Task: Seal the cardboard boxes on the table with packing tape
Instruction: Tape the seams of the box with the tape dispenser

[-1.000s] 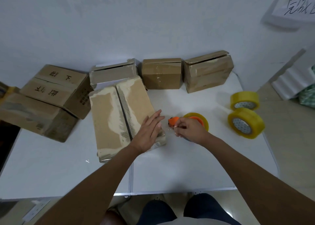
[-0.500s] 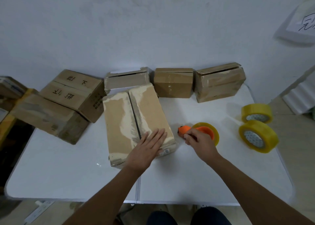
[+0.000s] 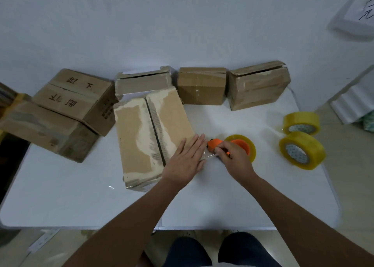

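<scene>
A flat cardboard box (image 3: pixel 145 133) with a dark centre seam lies in the middle of the white table (image 3: pixel 60 196). My left hand (image 3: pixel 185 159) lies flat with straight fingers on the box's near right corner. Just to the right, my right hand (image 3: pixel 235 159) grips an orange tape dispenser (image 3: pixel 217 143) carrying a yellowish tape roll (image 3: pixel 245 143). A short strip of clear tape (image 3: pixel 208 156) stretches from the dispenser toward the box corner under my left hand.
Three smaller boxes (image 3: pixel 202 86) stand along the wall. A stack of larger boxes (image 3: pixel 66 109) sits at the left. Two spare yellow tape rolls (image 3: pixel 301 151) lie near the table's right edge. My knees show below the front edge.
My left hand slid down toward the box's near right corner. My right hand with the dispenser moved closer to the box, and a strip of tape now shows between them.
</scene>
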Available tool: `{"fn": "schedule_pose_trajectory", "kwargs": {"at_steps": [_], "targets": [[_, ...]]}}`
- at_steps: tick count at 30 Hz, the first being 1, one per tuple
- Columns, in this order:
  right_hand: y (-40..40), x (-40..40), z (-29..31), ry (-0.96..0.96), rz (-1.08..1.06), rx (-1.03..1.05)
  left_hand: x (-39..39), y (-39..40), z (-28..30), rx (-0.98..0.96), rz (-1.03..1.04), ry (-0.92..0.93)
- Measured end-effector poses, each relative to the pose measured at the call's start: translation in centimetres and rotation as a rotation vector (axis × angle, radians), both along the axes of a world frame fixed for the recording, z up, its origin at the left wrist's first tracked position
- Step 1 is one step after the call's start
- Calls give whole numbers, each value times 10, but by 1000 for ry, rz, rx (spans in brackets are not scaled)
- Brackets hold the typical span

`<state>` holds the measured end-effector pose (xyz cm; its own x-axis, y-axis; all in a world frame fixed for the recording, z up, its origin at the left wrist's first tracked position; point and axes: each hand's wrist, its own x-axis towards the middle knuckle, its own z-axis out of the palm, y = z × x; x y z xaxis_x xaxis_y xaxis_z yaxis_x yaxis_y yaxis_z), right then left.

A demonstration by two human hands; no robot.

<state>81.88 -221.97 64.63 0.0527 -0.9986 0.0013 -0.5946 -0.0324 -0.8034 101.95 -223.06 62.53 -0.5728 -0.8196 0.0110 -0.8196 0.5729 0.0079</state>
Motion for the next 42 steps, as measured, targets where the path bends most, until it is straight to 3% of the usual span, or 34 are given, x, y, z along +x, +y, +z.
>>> {"fn": "schedule_pose_trajectory", "kwargs": {"at_steps": [17, 23, 29, 32, 34, 39, 42], "targets": [[-33, 45, -39, 254, 112, -176, 11, 4, -4, -56, -55, -36], [-29, 49, -46, 29, 50, 1, 10, 4, 2, -49, -37, -46], [-32, 43, -51, -68, -1, 201, 10, 4, 5, -29, -41, -17], [-7, 39, -35, -364, -208, 242, 10, 4, 3, -7, -43, 3], [12, 48, -19, -479, -187, 288, 10, 5, 3, 17, -38, 14], [26, 70, -8, -280, -98, 256, 9, 6, 7, 60, -19, 25], [25, 71, -4, -269, -90, 277, 9, 7, 8, 71, -29, 17]]}}
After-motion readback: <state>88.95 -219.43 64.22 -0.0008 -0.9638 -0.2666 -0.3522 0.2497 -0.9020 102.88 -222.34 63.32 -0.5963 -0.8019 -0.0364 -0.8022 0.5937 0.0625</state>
